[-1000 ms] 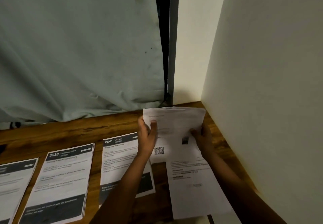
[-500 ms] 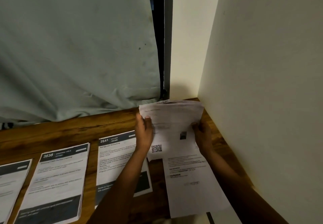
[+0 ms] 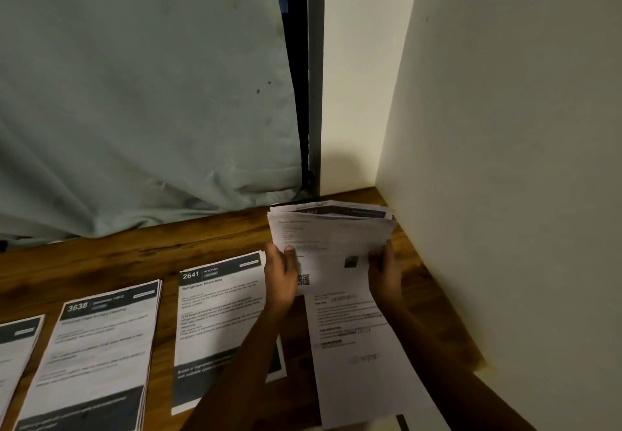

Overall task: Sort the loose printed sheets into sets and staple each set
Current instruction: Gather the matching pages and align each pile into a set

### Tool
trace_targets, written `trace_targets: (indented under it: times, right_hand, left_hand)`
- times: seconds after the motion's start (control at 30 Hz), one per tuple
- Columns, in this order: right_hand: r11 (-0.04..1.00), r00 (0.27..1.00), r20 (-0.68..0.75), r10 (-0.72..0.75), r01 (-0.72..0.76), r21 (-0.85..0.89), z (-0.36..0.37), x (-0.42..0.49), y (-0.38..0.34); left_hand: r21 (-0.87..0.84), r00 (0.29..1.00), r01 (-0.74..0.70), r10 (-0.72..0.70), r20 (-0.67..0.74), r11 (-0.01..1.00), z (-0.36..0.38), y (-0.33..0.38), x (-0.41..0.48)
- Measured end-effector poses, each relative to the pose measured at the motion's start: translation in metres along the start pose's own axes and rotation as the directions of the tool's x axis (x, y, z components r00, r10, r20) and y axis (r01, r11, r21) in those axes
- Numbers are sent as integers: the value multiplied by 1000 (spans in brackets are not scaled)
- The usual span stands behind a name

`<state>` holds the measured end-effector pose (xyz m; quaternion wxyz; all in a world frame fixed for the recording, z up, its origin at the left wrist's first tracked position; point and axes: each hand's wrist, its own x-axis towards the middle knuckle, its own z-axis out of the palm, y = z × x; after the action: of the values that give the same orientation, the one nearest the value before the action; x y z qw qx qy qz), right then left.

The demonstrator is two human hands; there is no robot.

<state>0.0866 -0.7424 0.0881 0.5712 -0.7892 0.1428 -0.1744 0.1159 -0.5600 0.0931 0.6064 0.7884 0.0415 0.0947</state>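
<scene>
Left hand (image 3: 281, 279) and right hand (image 3: 385, 272) both grip a fanned stack of sheets (image 3: 331, 232) over the table (image 3: 215, 239); set 2641 (image 3: 218, 323) and set 3638 (image 3: 101, 339) lie flat.

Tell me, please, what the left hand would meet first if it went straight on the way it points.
The left hand grips the stack of sheets; carried on, it would probably reach the dark frame beside the curtain, though depth is unclear.
</scene>
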Motion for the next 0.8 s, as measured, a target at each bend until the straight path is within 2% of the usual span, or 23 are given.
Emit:
trace_targets:
  times: [0.13,0.33,0.4,0.5,0.57,0.63,0.73,0.8]
  right_hand:
    - [998,999,41,25,-23,-61,0,11,5]
    - [994,1000,7,5,-4,-112,5,38,-3]
    - [994,999,-15,32,-33,-101,5,46,-9]
    - [985,985,-37,166,-168,-44,6,61,-4]
    - [942,940,-71,334,-333,35,8,71,8]
    - [863,855,-122,504,-491,121,10,77,17]
    - [752,737,-158,657,-626,207,13,87,29]
    - [693,696,-90,712,-676,252,18,93,36]
  left_hand:
    - [75,1000,24,-24,-4,997,6,-7,13]
    - [198,997,-78,80,-5,977,15,14,42]
    - [216,998,-65,68,-6,974,15,15,53]
    - [202,999,15,-25,49,979,12,10,68]
    - [236,989,86,-112,99,968,8,-1,74]
    - [290,976,135,-178,129,948,2,-16,74]
    - [301,980,150,-183,82,942,-4,-31,70]
    - [279,982,157,-180,58,947,-6,-38,66]
